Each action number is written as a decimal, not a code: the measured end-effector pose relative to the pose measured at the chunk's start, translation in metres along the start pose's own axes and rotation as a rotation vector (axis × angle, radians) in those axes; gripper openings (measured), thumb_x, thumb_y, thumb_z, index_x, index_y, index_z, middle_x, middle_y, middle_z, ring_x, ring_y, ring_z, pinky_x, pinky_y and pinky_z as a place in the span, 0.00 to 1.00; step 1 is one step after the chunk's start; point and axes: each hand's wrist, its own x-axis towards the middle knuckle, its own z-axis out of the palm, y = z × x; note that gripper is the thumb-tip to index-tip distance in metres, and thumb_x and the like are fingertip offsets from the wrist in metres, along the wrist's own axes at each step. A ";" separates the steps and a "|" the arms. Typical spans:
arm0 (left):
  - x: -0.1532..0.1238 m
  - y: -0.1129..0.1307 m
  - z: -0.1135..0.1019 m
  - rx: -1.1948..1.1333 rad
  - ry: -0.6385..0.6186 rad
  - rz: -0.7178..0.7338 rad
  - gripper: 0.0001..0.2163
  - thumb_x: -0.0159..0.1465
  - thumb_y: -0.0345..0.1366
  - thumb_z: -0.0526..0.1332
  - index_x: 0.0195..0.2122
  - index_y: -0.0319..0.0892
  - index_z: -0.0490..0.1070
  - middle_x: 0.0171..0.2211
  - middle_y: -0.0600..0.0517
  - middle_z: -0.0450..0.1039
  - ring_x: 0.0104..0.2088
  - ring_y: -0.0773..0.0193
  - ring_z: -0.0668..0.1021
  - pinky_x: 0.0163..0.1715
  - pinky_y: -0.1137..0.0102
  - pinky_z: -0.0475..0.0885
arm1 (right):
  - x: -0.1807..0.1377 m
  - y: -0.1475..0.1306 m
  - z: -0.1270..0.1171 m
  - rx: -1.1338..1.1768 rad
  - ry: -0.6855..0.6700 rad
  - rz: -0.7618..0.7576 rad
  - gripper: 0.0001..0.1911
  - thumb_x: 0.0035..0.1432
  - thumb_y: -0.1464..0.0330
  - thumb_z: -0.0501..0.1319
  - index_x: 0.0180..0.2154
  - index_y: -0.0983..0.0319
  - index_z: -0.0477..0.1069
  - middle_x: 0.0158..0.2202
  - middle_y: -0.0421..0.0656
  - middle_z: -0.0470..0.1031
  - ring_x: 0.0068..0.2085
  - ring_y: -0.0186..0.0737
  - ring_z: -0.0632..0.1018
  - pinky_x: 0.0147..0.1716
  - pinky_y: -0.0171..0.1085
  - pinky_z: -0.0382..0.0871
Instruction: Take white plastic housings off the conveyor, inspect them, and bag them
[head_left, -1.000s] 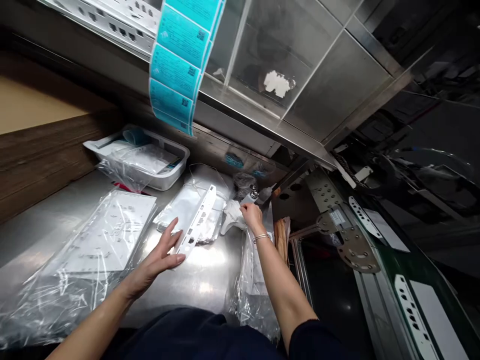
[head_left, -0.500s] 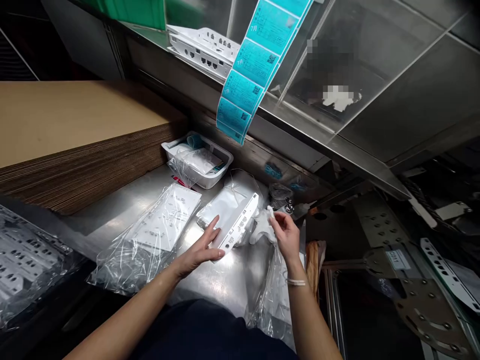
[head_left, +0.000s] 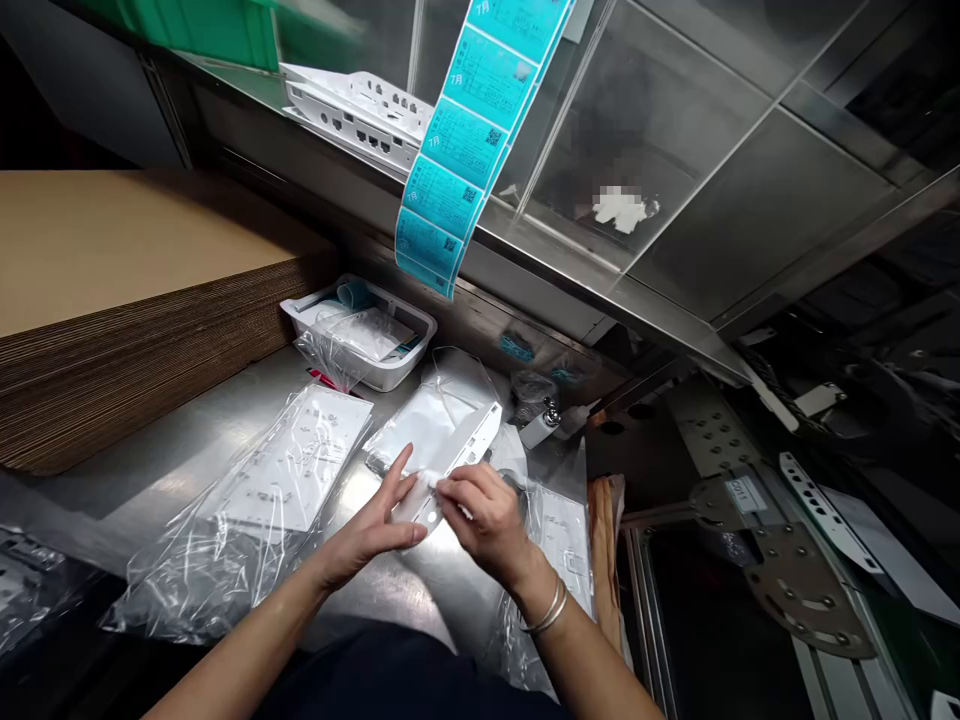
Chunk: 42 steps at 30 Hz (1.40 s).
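Note:
My left hand (head_left: 375, 528) grips the near end of a white plastic panel (head_left: 480, 430) with port cutouts, thumb on one side and fingers on the other. The panel is tilted, its far end pointing away to the right. My right hand (head_left: 487, 520) is closed in a pinch on a small wad of white cloth (head_left: 427, 480). This wad touches the panel close to my left fingers. The right fingers hide part of the panel's face. Behind the panel lies a clear plastic bag with white sheet-like contents (head_left: 416, 425).
Left of my hands lies a bagged stack of white perforated panels (head_left: 300, 460). A white basket (head_left: 390, 375) stands behind it, beside stacked cardboard (head_left: 150, 240). Blue labels (head_left: 457, 150) hang from the shelf, where white housings (head_left: 352, 120) sit. A small white bottle (head_left: 536, 430) stands right.
My right hand has moved left with the white cloth, from beside the panel onto its near end. My left hand still grips the panel. The view has shifted to the right.

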 end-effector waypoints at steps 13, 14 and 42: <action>-0.016 0.004 -0.002 0.007 -0.068 -0.018 0.49 0.52 0.44 0.64 0.65 0.58 0.27 0.66 0.43 0.42 0.63 0.44 0.54 0.57 0.51 0.49 | 0.014 0.144 -0.039 -0.210 0.182 0.611 0.13 0.60 0.62 0.55 0.36 0.63 0.73 0.35 0.44 0.75 0.35 0.37 0.74 0.37 0.34 0.67; -0.016 0.004 -0.003 -0.014 -0.054 -0.005 0.49 0.52 0.43 0.64 0.66 0.57 0.28 0.66 0.43 0.44 0.63 0.46 0.53 0.58 0.53 0.47 | 0.009 0.155 -0.034 -0.241 0.136 0.674 0.13 0.59 0.62 0.54 0.36 0.63 0.73 0.35 0.44 0.76 0.35 0.37 0.75 0.38 0.34 0.66; -0.077 0.019 -0.009 -0.507 0.417 -0.170 0.30 0.57 0.40 0.61 0.61 0.55 0.56 0.60 0.53 0.61 0.59 0.49 0.63 0.43 0.65 0.71 | -0.002 0.107 0.105 0.125 -0.503 0.773 0.05 0.48 0.72 0.65 0.23 0.63 0.70 0.25 0.42 0.74 0.31 0.36 0.73 0.31 0.32 0.61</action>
